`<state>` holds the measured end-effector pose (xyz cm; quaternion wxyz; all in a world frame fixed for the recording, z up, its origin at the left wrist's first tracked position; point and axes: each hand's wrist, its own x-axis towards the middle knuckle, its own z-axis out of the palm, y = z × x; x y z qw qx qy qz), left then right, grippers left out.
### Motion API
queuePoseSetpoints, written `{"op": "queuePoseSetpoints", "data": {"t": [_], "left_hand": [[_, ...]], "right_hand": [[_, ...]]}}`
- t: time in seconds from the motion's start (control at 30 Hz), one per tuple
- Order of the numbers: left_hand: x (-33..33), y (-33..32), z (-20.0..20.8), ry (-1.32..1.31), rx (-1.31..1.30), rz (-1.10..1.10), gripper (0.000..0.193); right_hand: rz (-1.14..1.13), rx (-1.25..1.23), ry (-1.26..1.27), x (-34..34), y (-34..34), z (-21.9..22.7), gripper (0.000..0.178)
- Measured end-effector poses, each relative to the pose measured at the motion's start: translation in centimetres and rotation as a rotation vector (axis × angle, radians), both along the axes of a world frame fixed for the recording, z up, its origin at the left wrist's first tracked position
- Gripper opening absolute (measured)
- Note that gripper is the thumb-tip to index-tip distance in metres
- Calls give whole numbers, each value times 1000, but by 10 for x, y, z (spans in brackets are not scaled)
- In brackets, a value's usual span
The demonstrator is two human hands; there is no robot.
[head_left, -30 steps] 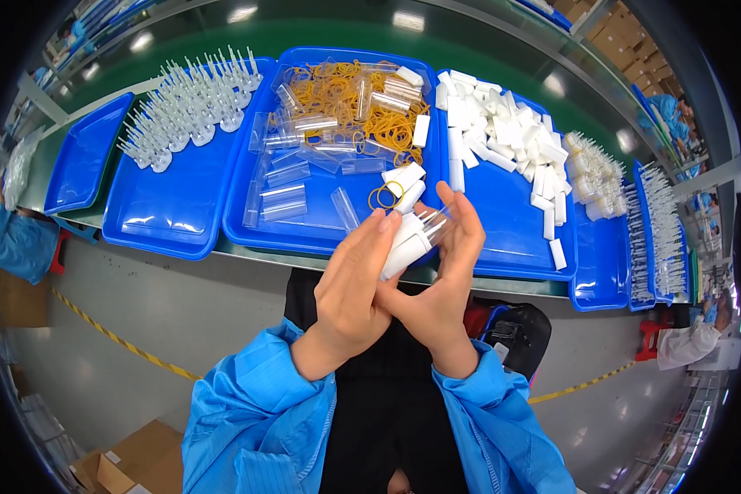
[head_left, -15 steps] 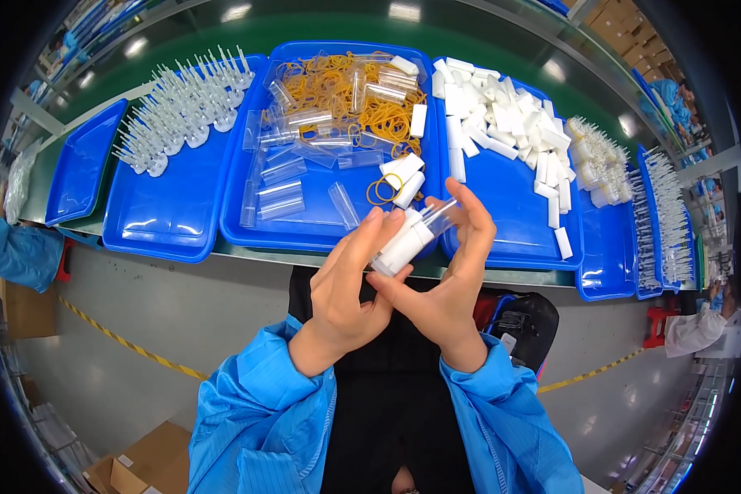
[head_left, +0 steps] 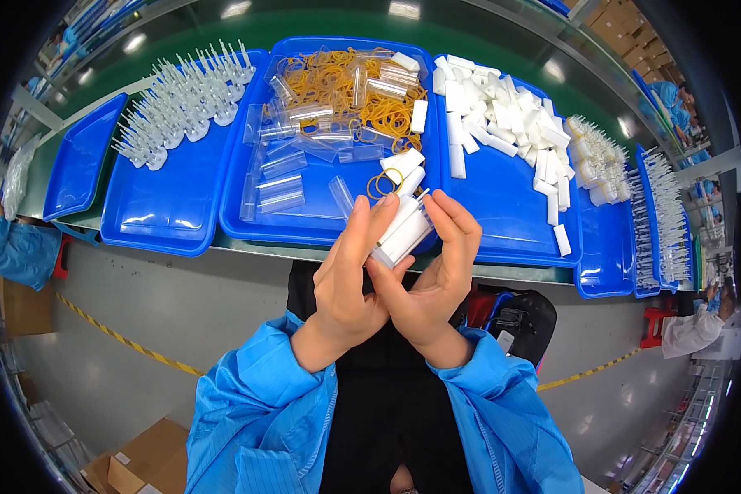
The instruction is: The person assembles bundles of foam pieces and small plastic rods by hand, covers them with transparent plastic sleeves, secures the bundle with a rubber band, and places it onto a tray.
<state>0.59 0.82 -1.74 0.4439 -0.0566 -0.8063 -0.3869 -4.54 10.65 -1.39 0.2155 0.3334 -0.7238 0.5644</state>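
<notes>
My left hand [head_left: 350, 276] and my right hand [head_left: 432, 276] come together just in front of the middle tray's near edge. Between their fingers they grip white blocks [head_left: 405, 234] side by side, tilted up to the right, with clear plastic around the lower end. A thin tip shows at the upper end; how the parts fit together is partly hidden by my fingers. Just beyond my fingertips, loose white blocks [head_left: 404, 163] and a yellow rubber band [head_left: 379, 184] lie in the middle blue tray [head_left: 305, 235].
Clear plastic tubes [head_left: 281, 193] and a heap of rubber bands [head_left: 329, 82] fill the middle tray. White blocks [head_left: 502, 115] are piled in the right tray. White spiky parts [head_left: 181, 107] stand in the left tray, others [head_left: 605, 160] at far right. A black bag [head_left: 523, 325] is below.
My right hand has moved slightly left and its fingers have closed in around the blocks. The clear tube that stuck out at the upper right no longer shows there.
</notes>
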Motion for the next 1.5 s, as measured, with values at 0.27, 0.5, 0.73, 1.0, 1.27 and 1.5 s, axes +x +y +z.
{"op": "queuePoseSetpoints", "data": {"t": [0.27,0.5,0.73,1.0,1.27,1.5], "left_hand": [[5,-7,-2,31,325,-102,75],[22,-45,13,19,712,-84,54],[23,-44,13,3,646,-134,59],[26,-46,20,19,1117,-449,44],[21,-39,10,-96,982,-314,31],[14,-25,19,-128,400,-91,45]], "right_hand": [[151,53,-36,-8,5,11,68],[133,350,25,-64,-17,24,30],[28,603,308,-58,-42,22,34],[140,616,93,-63,-42,12,39],[603,-266,-660,-42,5,37,31],[763,-322,-647,-34,20,29,36]]}}
